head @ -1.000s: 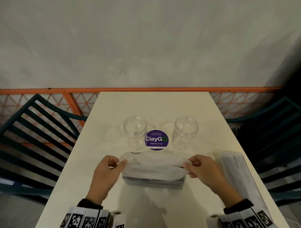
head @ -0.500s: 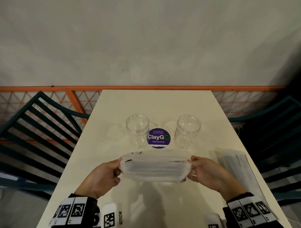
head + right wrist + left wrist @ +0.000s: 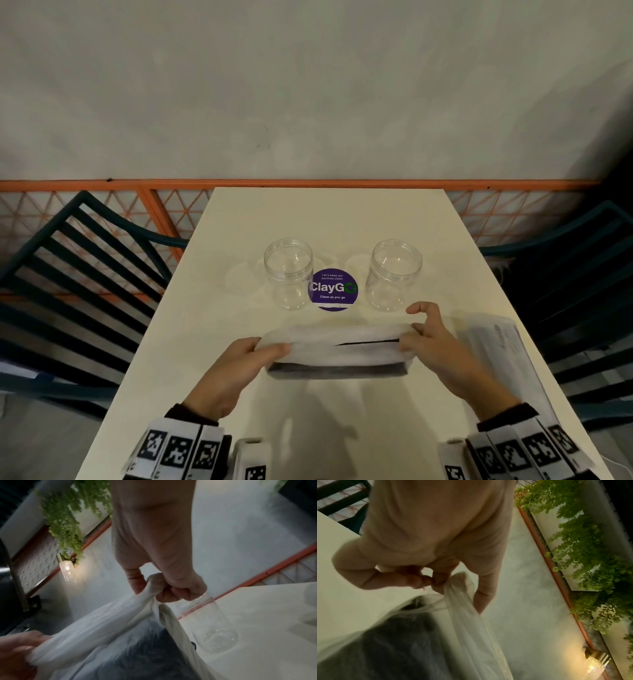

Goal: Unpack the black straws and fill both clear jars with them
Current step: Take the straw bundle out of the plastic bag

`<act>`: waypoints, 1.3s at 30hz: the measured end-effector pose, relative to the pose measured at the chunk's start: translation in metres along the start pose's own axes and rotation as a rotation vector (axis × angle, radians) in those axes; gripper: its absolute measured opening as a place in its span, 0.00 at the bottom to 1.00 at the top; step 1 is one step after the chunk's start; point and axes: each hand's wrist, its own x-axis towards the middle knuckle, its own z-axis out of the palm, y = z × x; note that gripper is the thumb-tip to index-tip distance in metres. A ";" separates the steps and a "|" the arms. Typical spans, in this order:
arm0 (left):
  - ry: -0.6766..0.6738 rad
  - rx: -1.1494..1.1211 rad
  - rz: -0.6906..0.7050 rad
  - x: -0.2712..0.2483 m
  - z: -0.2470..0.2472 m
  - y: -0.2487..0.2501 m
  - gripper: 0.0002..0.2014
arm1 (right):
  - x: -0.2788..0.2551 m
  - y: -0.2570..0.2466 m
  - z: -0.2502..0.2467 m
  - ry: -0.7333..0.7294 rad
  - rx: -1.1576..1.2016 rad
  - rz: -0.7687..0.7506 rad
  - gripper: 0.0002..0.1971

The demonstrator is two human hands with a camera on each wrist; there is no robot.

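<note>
A translucent plastic bag (image 3: 337, 349) filled with black straws (image 3: 335, 369) lies crosswise on the cream table (image 3: 325, 219), just in front of me. My left hand (image 3: 270, 349) pinches the bag's left end (image 3: 453, 584). At the right end (image 3: 152, 586), my right hand (image 3: 412, 337) pinches the film between thumb and fingers. A slit in the top shows a black straw (image 3: 366, 342). Two empty clear jars stand upright beyond the bag: the left jar (image 3: 288, 272) and the right jar (image 3: 394, 274), the latter also seen in the right wrist view (image 3: 211, 626).
A round purple ClayGo sticker (image 3: 333, 289) lies between the jars. A flat clear plastic packet (image 3: 496, 346) rests near the table's right edge. Dark slatted chairs (image 3: 78, 274) flank both sides, with an orange railing (image 3: 308, 184) and grey wall behind.
Both hands lifted the bag off the table, then brought it back down while stretching its top film apart; a slit now shows a black straw.
</note>
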 end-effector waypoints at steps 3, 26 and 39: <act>0.012 0.146 0.044 0.005 0.002 -0.007 0.16 | 0.006 0.004 0.002 0.105 0.028 0.026 0.20; 0.398 0.347 0.255 0.022 -0.009 -0.022 0.08 | -0.003 0.016 0.011 0.072 -0.076 -0.086 0.02; -0.158 -0.151 -0.164 0.014 -0.027 -0.015 0.07 | 0.010 0.029 -0.003 0.033 0.192 0.174 0.09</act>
